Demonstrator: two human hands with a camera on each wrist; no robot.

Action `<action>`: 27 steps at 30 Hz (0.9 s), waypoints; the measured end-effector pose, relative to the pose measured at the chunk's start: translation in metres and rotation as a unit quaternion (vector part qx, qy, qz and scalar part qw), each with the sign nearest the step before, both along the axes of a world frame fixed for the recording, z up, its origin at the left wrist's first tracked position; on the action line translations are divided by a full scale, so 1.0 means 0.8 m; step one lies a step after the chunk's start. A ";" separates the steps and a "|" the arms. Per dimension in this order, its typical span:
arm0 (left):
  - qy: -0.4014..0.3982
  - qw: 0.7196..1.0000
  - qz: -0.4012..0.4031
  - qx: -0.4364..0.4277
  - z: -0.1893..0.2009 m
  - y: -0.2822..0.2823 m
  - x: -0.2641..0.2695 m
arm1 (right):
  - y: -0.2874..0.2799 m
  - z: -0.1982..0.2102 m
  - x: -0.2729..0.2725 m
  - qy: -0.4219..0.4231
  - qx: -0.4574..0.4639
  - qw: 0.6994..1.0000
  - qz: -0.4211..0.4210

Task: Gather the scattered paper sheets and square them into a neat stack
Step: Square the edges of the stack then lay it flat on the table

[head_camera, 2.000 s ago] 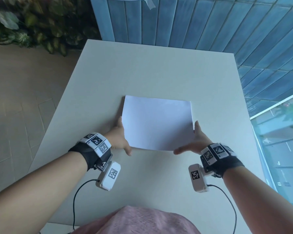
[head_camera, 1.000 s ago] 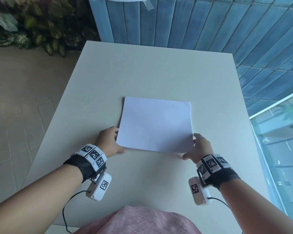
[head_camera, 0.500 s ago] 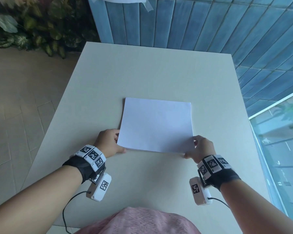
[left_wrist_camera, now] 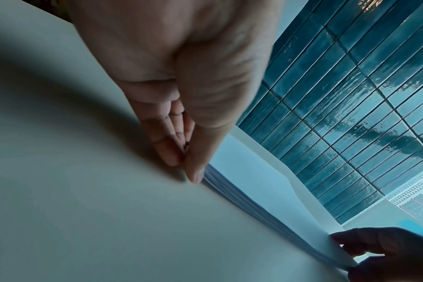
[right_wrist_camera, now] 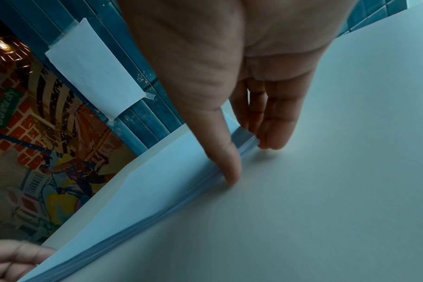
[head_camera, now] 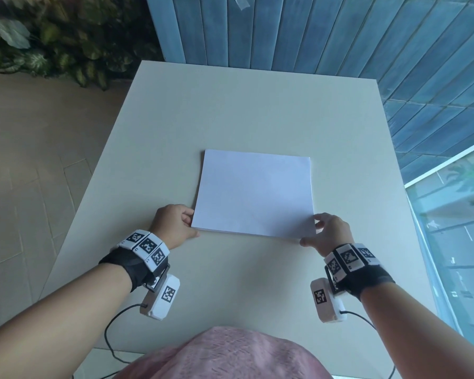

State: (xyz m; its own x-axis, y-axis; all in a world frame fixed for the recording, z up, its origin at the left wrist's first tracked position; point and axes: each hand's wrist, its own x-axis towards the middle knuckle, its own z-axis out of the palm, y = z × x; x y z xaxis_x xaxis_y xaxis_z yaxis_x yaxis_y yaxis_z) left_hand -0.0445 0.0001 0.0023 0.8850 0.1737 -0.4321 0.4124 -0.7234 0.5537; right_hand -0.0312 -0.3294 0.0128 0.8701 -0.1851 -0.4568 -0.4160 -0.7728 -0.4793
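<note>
The pale surface [head_camera: 230, 105] carried the paper stack [head_camera: 255, 195] flat near its middle, just ahead of the person, probably so each side could be pushed true against it. The left hand [head_camera: 173, 225] sat at the stack's near left corner and the right hand [head_camera: 326, 233] at the near right, bracketing it, apparently to keep sheets from sliding. Both had fingers loosely bent with thumb and fingertips pressed against the paper's edges, gripping nothing, wrists low over the surface.
</note>
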 end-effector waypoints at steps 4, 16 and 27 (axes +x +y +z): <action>-0.001 1.000 0.010 0.020 0.003 -0.005 0.002 | 0.002 -0.003 0.000 -0.006 0.007 1.000 -0.010; 0.003 0.998 0.010 0.061 0.011 -0.018 0.003 | -0.001 -0.004 -0.002 -0.007 0.016 1.000 -0.009; -0.026 0.999 -0.020 0.036 0.002 -0.001 -0.043 | -0.010 0.001 -0.038 -0.018 0.002 0.999 -0.027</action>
